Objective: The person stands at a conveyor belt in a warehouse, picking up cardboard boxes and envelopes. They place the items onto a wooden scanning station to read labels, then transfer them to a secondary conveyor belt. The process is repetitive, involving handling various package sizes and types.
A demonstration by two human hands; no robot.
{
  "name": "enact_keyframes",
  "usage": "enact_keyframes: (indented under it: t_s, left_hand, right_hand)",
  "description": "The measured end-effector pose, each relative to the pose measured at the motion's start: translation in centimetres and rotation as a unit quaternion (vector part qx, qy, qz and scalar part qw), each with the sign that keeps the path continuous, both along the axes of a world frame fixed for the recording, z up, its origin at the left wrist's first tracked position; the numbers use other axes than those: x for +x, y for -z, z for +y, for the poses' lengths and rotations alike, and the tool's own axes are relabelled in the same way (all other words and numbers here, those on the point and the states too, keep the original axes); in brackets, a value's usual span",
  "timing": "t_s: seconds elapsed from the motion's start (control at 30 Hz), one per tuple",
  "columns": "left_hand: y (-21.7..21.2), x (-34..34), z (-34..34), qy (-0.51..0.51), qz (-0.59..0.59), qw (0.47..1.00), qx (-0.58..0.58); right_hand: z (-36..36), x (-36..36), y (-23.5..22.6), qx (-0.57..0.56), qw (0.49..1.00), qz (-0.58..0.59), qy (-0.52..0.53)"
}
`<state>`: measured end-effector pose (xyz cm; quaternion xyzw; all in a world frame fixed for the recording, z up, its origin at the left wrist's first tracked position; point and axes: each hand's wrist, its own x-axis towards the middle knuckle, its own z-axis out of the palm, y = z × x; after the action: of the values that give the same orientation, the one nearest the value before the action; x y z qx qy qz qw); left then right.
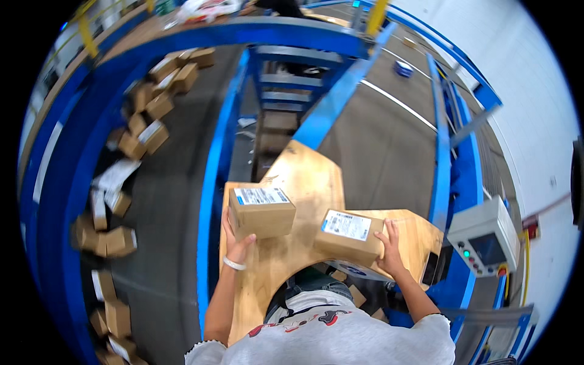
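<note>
- While looking down from the head view, saw the left box (pixel 261 220) in the left hand (pixel 235 248), half open to fit, with fingers along the left side and thumb on the near face, over the left part of the wooden table (pixel 313 176).
- Saw the right box (pixel 348 243) in the right hand (pixel 390 252), with fingers spread across the right end, near the table's curved cut-out. Could not tell resting from lifted for either box.
- Risked, by judgement, tipping the left box toward the dark belt (pixel 173 243) through a one-sided grip.
- Likewise risked dropping the right box at the cut-out, if slipping at that single held end.
- Looked brown, square-cornered and closed, both with a white, blue-marked label (pixel 347 225) on top; noticed no clear crushing.
</note>
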<state>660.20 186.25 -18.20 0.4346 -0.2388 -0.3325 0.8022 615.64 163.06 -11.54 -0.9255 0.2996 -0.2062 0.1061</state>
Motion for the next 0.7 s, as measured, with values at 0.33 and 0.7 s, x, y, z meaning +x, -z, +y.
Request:
enact_keyframes:
  t_s: [0.33, 0.7]
  left_hand:
    - [6.6, 0.8, 2.7, 0.071, -0.035, 0.993, 0.089]
    - [3.9, 0.6, 0.1, 0.023, -0.153, 0.964, 0.218]
  right_hand:
    - [12.3, 3.6, 3.4, 0.609, 0.519, -0.439, 0.409]
    - [-19.4, 8.4, 9.7, 0.451, 0.569, -0.430, 0.536]
